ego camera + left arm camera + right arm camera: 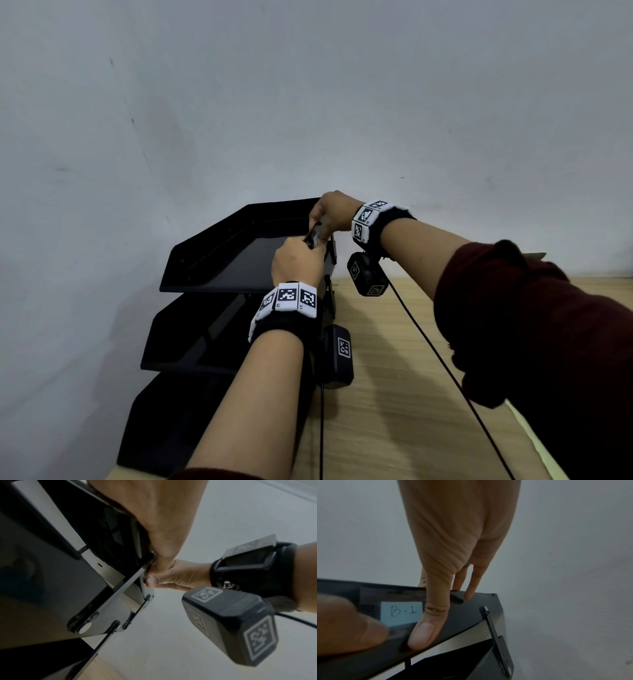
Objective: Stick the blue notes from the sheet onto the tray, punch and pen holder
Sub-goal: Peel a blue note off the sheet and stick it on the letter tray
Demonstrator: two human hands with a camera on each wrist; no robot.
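Note:
A black three-tier tray (219, 263) stands on the desk against the wall. On the outer side wall of its top tier (467, 615) sticks a blue note (401, 613) with "B-1" written on it. My right hand (440, 609) pinches that wall just right of the note, with the thumb flat on the outside and the fingers (468, 595) over the rim. My left hand (298, 253) is curled at the same wall. One blurred left finger (347, 626) lies on the wall at the note's left edge. The sheet, punch and pen holder are out of view.
The tray's two lower tiers (191, 335) step out toward me on the left. A wooden desk (394, 394) stretches to the right, crossed by two black wrist cables (428, 342). A grey wall (308, 102) rises close behind. A metal strut (494, 635) joins the tiers.

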